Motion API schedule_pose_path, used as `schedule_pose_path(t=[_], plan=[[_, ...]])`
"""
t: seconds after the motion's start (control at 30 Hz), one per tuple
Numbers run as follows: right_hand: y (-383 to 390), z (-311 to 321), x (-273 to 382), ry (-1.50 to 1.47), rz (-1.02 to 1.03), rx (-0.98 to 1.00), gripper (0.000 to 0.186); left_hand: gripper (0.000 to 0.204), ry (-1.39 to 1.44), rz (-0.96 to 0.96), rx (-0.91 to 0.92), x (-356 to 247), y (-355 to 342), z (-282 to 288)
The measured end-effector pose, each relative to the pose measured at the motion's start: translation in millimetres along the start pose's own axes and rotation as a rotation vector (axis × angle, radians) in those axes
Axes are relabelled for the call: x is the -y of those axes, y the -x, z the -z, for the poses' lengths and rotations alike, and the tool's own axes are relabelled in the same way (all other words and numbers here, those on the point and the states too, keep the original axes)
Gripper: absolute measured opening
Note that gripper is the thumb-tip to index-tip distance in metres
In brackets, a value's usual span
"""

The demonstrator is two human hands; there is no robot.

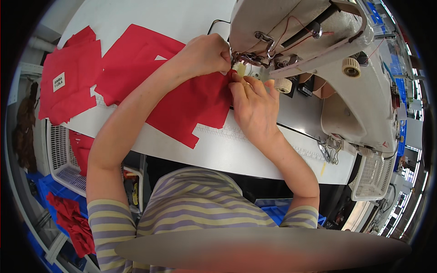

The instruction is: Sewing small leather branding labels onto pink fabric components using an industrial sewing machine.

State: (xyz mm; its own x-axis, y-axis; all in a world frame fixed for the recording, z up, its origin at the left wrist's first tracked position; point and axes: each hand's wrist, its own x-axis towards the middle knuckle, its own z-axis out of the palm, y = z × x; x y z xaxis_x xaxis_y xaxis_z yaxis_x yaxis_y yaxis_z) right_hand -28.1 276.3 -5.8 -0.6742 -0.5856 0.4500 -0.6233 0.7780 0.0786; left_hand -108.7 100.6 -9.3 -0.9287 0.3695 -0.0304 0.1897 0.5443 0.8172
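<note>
A red fabric piece [193, 107] lies on the white sewing table [246, 157], one edge brought up to the needle area of a sewing machine [302, 43]. Just left of the presser foot, my left hand [205, 54] has its fingers curled and pinched at the fabric's edge. My right hand [257, 102] is on the near side of the foot, thumb and fingertips closed on the same edge. Exactly how much cloth sits between the fingertips is hidden. Under my left forearm spreads another red fabric piece [132, 59]. Red thread runs down the machine head.
A stack of red fabric pieces [68, 102] with a white label lies at the table's left. Below it stands a white plastic basket [63, 159] with red cloth. Crumpled red fabric [70, 223] hangs lower left. Small scissors [324, 152] rest near the table's right edge, by another white basket [373, 179].
</note>
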Motion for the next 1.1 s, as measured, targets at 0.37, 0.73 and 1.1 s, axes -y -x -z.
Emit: schedule_pose_path(t=[0.37,0.73,1.1], plan=[[-1,-11,-7,-0.006,-0.043,-0.019,0.017,0.016,0.024,-0.099,-0.038,14,-16,-1],[-2,-14,-8,0.003,-0.042,-0.025,0.017,0.019,-0.016,-0.133,-0.055,14,-19,2],[0,-21,-11,0.008,-0.029,-0.078,0.017,0.02,0.026,-0.148,-0.044,17,-20,2]])
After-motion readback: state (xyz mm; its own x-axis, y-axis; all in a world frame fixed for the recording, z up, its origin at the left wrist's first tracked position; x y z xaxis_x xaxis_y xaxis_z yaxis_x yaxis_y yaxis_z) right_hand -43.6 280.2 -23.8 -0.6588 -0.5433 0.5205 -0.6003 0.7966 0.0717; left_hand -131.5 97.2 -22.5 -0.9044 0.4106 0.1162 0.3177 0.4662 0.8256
